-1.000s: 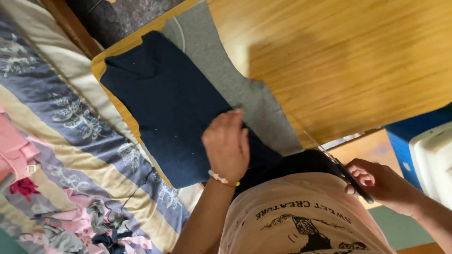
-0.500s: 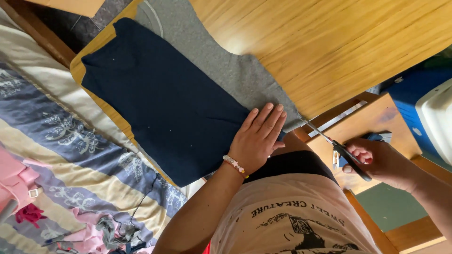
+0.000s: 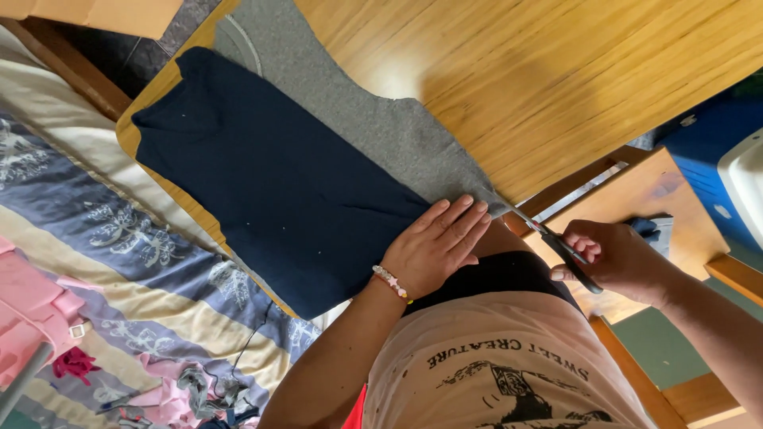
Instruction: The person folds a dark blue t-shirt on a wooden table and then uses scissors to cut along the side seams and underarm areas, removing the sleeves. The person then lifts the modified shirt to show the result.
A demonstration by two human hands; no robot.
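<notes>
We see the left hand lying flat, fingers straight and close together, just right of the middle of the frame. It presses on the near edge of a dark navy cloth, holding nothing, only pinning the fabric down. A beaded bracelet sits on that wrist.

The navy cloth spreads from the upper left toward the centre, laid over a grey cloth whose strip shows along its upper right side, running from the top of the frame down to the fingertips. Both lie on a wooden table that fills the upper right.

At the right of the frame, the right hand is closed around the handles of a pair of scissors. The blades point up and left toward the corner of the grey cloth, just beside the left fingertips; we cannot tell whether the tips touch the fabric.

Below the hands, at the bottom centre, we see the person's pale printed shirt. Along the left side lies a striped bedspread in blue, cream and lilac, with a pink bag at the left edge and small fabric scraps near the bottom left.
</notes>
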